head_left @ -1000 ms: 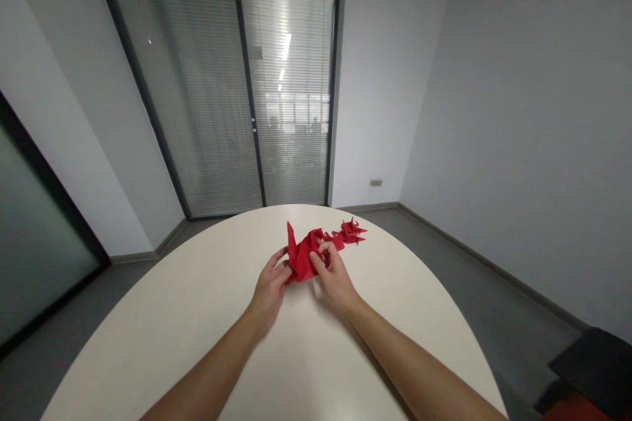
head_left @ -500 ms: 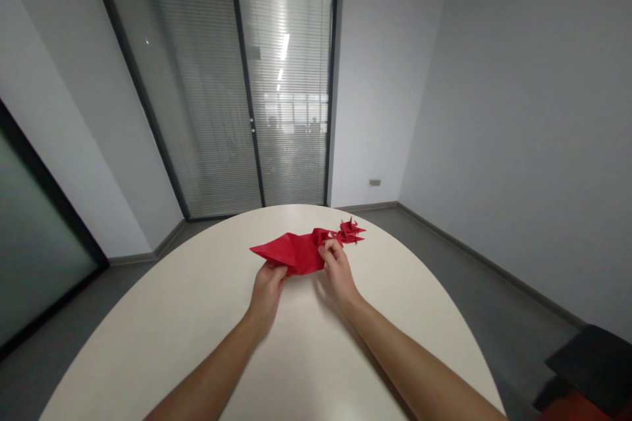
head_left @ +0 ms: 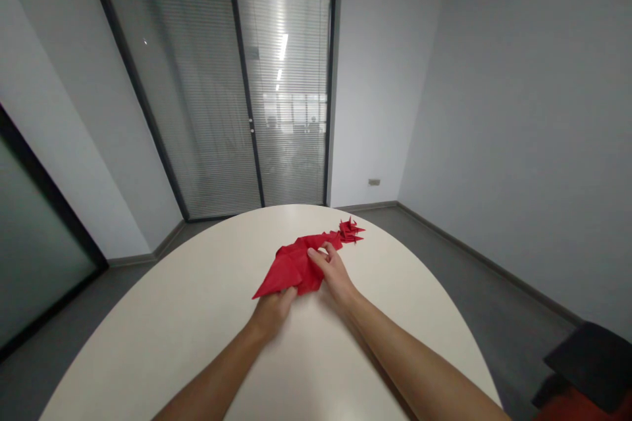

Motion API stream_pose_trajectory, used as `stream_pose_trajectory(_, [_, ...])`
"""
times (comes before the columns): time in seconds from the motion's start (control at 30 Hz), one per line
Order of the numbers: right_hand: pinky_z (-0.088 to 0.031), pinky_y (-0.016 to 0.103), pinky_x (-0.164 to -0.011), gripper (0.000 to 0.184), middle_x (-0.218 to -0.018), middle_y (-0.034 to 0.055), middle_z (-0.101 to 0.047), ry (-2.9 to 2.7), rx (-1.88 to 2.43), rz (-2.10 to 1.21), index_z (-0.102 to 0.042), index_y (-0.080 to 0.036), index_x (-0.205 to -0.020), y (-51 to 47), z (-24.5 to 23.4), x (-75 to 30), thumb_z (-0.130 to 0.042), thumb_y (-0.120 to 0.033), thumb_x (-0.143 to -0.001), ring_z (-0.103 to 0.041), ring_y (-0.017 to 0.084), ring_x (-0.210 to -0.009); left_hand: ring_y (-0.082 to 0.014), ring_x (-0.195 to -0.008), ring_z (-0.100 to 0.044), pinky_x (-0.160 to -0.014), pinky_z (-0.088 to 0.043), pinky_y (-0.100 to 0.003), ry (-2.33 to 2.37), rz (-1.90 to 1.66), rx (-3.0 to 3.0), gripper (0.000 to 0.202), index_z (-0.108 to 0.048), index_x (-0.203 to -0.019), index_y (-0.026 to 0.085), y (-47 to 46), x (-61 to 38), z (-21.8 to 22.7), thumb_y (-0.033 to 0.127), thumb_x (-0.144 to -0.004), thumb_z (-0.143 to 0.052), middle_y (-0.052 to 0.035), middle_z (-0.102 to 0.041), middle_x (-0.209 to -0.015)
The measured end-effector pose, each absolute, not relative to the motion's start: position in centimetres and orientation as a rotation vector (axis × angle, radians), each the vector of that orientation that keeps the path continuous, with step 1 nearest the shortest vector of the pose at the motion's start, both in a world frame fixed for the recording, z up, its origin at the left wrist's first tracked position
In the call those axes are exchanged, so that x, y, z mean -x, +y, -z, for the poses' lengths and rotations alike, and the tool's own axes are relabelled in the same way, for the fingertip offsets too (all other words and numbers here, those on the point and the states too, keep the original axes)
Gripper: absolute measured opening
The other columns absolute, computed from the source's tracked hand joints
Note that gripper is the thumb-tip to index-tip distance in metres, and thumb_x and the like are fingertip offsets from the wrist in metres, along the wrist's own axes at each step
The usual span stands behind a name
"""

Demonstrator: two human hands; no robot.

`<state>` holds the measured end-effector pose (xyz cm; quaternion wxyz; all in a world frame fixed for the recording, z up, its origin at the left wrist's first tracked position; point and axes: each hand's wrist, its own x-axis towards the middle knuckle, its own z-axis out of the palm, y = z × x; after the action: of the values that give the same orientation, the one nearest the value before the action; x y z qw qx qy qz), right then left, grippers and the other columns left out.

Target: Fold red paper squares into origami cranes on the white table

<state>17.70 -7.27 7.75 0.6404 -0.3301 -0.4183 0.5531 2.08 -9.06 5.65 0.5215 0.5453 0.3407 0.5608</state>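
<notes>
At a rounded white counter (head_left: 197,316), seen from the head camera, a person's left hand (head_left: 274,308) is closed over the near corner of a partly folded red paper sheet (head_left: 291,266). The right hand (head_left: 336,273) pinches the sheet's far side between thumb and forefinger. Small folded red paper figures (head_left: 351,230) lie just beyond the right hand. A clean crease likely calls for matched corners and paper pressed flat. Bare counter spreads left of the left hand, while the far rim runs close behind the figures.
</notes>
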Motion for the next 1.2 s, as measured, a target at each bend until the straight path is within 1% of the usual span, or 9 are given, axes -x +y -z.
stream_pose_trajectory(0.23, [-0.052, 0.042, -0.094, 0.04, -0.102, 0.0101, -0.076, -0.833, 0.714, -1.268, -0.07, -0.017, -0.101, -6.5, -7.9, -19.0, -0.08, -0.045, -0.073, -0.07, 0.028, -0.098, -0.0327, -0.091, -0.058, -0.09, -0.046, -0.036, 0.721, -1.274, -1.303, 0.02, -0.063, -0.058, 0.027, -9.3, -1.7, -4.9, 0.01, -0.066, -0.072, -0.003, -0.062, -0.061])
stream_pose_trajectory(0.33, [-0.053, 0.04, -0.091, 0.038, -0.1, 0.0095, -0.077, -0.827, 0.729, -1.274, -0.073, -0.018, -0.099, -6.1, -7.7, -19.5, -0.08, -0.045, -0.073, -0.071, 0.028, -0.096, -0.0325, -0.098, -0.061, -0.093, -0.046, -0.038, 0.601, -1.308, -1.206, 0.007, -0.069, -0.073, 0.023, -9.3, -2.0, -5.3, 0.022, -0.069, -0.075, -0.0055, -0.071, -0.079])
stream_pose_trajectory(0.4, [-0.053, 0.039, -0.089, 0.038, -0.1, 0.0095, -0.077, -0.856, 0.761, -1.251, -0.074, -0.018, -0.096, -6.0, -7.5, -19.6, -0.079, -0.048, -0.074, -0.071, 0.027, -0.093, -0.0321, -0.103, -0.063, -0.094, -0.047, -0.04, 0.445, -1.352, -1.024, 0.018, -0.071, -0.086, 0.021, -9.2, -2.1, -6.0, 0.034, -0.073, -0.073, -0.0067, -0.073, -0.09])
stream_pose_trajectory(0.5, [-0.053, 0.039, -0.089, 0.04, -0.099, 0.0099, -0.077, -0.921, 0.785, -1.222, -0.074, -0.017, -0.095, -6.0, -7.2, -19.5, -0.08, -0.05, -0.074, -0.071, 0.026, -0.09, -0.0286, -0.094, -0.067, -0.089, -0.052, -0.04, 0.373, -1.306, -0.732, 0.031, -0.069, -0.082, 0.017, -8.7, -2.1, -7.3, 0.048, -0.082, -0.065, -0.0072, -0.071, -0.086])
stream_pose_trajectory(0.57, [-0.053, 0.039, -0.088, 0.042, -0.095, 0.0096, -0.077, -0.957, 0.784, -1.219, -0.074, -0.017, -0.096, -6.0, -7.1, -19.5, -0.081, -0.051, -0.072, -0.071, 0.026, -0.088, -0.0228, -0.084, -0.069, -0.086, -0.054, -0.035, 0.399, -1.313, -0.625, 0.023, -0.067, -0.079, 0.017, -8.2, -1.9, -7.9, 0.04, -0.08, -0.071, -0.0035, -0.07, -0.078])
stream_pose_trajectory(0.63, [-0.054, 0.041, -0.087, 0.043, -0.093, 0.0093, -0.077, -0.991, 0.783, -1.218, -0.074, -0.017, -0.097, -6.0, -6.9, -19.4, -0.081, -0.052, -0.073, -0.071, 0.026, -0.087, -0.0199, -0.081, -0.07, -0.083, -0.055, -0.031, 0.466, -1.309, -0.604, 0.018, -0.068, -0.089, 0.017, -7.8, -1.5, -8.2, 0.025, -0.075, -0.076, -0.0027, -0.073, -0.085])
stream_pose_trajectory(0.73, [-0.053, 0.042, -0.09, 0.041, -0.095, 0.0095, -0.077, -1.011, 0.762, -1.221, -0.074, -0.017, -0.097, -6.1, -7.1, -19.5, -0.08, -0.051, -0.074, -0.071, 0.027, -0.089, -0.0201, -0.081, -0.072, -0.076, -0.057, -0.03, 0.542, -1.24, -0.689, 0.036, -0.065, -0.105, 0.018, -7.2, -0.9, -8.2, 0.014, -0.071, -0.078, -0.0046, -0.075, -0.099])
stream_pose_trajectory(0.93, [-0.055, 0.039, -0.086, 0.038, -0.093, 0.0084, -0.078, -0.97, 0.719, -1.324, -0.073, -0.017, -0.092, -6.6, -8.4, -19.7, -0.085, -0.045, -0.069, -0.072, 0.026, -0.087, -0.0182, -0.072, -0.072, -0.065, -0.058, -0.026, 0.636, -1.284, -0.673, 0.039, -0.057, -0.101, 0.022, -6.3, 0.4, -7.9, 0.012, -0.07, -0.077, -0.0015, -0.073, -0.089])
stream_pose_trajectory(1.2, [-0.053, 0.033, -0.078, 0.036, -0.086, 0.0063, -0.077, -0.991, 0.834, -1.23, -0.073, -0.018, -0.086, -6.4, -8.5, -20.7, -0.083, -0.049, -0.071, -0.071, 0.022, -0.081, -0.0166, -0.058, -0.069, -0.054, -0.055, -0.025, 0.78, -1.352, -0.704, 0.041, -0.057, -0.1, 0.022, -5.4, 1.3, -7.5, 0.016, -0.067, -0.08, 0.0004, -0.071, -0.077])
